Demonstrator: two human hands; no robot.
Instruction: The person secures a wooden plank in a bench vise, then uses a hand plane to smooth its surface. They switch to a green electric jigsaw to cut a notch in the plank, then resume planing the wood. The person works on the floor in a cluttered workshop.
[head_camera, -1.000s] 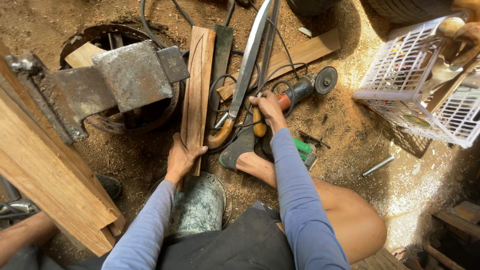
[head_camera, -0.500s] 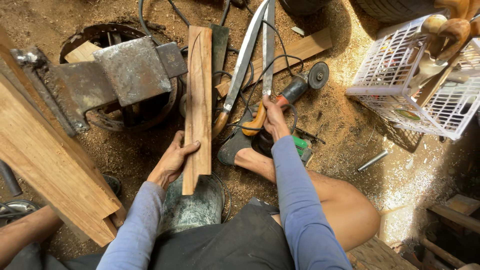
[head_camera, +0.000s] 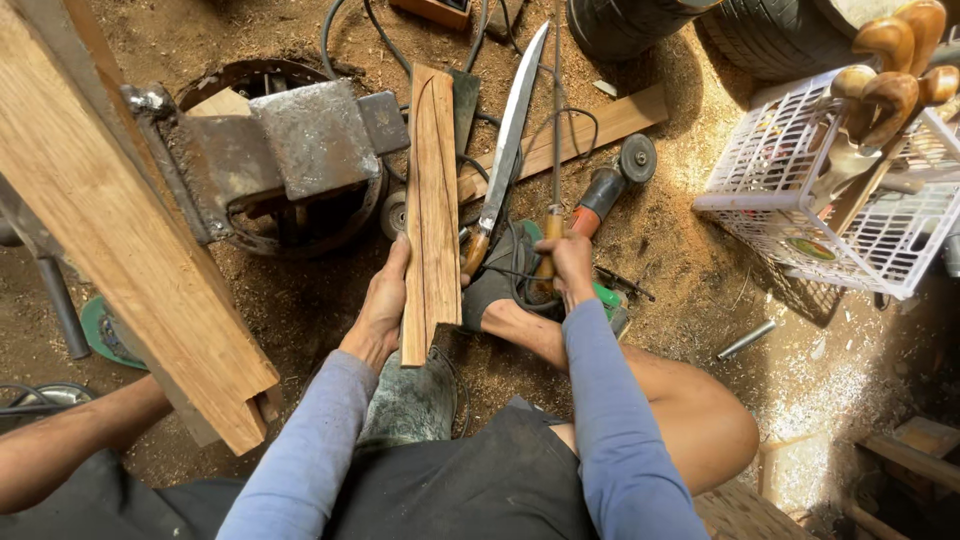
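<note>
1. The left hand now holds the wood slat lifted off the ground. A second ago the slat lay flat on the sawdust beside the blades with the hand only resting at its near end; half a second ago it was already coming up.
2. The left grip is closed around the slat's near end, thumb on its left edge. The slat points away from the person, its far end near the iron anvil.
3. A pencilled curve runs along the slat's face, so it reads as a marked-out blank now picked up for work.
4. The right hand has slid from the tangle of tools onto the wooden handle of the thin blade. Its grip is closed on that handle, and the blade lies on the ground.
5. The broad knife lies just left of it, untouched, with the angle grinder to the right.
6. My reading: both pieces are being gathered together, perhaps to match blade against wood.
</note>
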